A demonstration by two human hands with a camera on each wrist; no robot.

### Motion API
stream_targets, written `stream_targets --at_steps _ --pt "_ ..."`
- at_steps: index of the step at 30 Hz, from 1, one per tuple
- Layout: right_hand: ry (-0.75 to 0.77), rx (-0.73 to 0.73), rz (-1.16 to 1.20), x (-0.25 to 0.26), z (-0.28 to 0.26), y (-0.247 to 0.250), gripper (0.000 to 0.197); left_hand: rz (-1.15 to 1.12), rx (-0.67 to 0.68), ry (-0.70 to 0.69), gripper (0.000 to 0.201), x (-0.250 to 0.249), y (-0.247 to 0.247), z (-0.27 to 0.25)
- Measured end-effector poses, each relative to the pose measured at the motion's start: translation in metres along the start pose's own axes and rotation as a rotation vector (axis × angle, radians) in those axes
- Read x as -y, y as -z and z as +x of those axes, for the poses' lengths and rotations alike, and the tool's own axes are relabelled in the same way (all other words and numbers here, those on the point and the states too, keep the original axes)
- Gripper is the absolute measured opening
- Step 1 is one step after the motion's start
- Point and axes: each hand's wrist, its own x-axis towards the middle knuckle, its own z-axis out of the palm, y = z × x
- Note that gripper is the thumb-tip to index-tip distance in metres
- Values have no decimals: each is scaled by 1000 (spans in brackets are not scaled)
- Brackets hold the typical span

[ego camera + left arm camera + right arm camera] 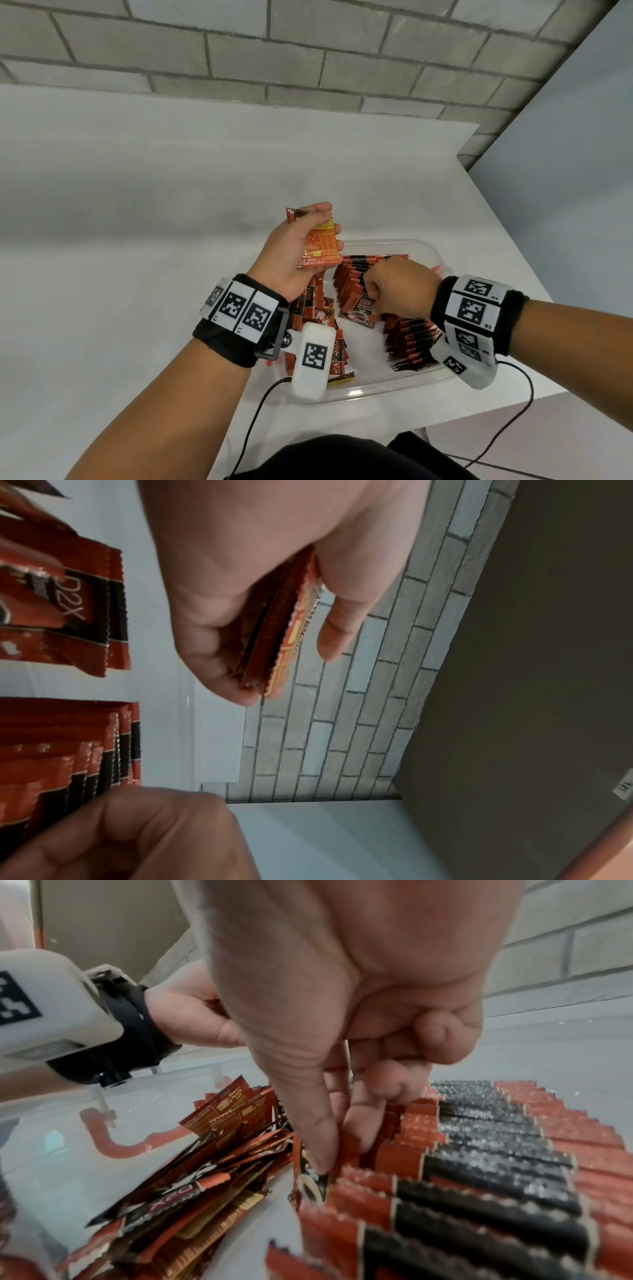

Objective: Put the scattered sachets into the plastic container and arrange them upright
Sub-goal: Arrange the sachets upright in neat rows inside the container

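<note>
A clear plastic container (424,248) sits on the white table near its front right corner. Inside it, red-and-black sachets stand upright in a long row (407,337) (486,1153). Loose sachets (310,308) (205,1185) lie heaped at its left side. My left hand (301,246) (267,620) is raised over the container's far left corner and grips a small stack of orange-red sachets (318,240) (284,631). My right hand (387,287) (329,1139) reaches down into the row and pinches one sachet (359,313) (313,1180) between thumb and fingers.
The white table (137,240) stretches left and back to a grey brick wall (308,51). Its right edge (507,240) lies close beyond the container. Cables (260,404) hang from both wrist cameras toward my lap.
</note>
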Motion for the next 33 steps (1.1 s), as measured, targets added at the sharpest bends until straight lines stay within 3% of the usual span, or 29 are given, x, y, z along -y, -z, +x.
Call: stream_targets --at_steps 3,9,26,33 --pt "4 21 -56 1 1 -2 30 -5 9 6 16 0 2 1" --pt "39 -23 -191 6 1 0 4 -6 10 13 17 0 2 3" --pt "135 -53 -404 13 -4 -1 10 -11 19 8 20 0 3 4" --pt "124 -78 -373 6 -2 -1 12 -10 18 12 18 0 3 4"
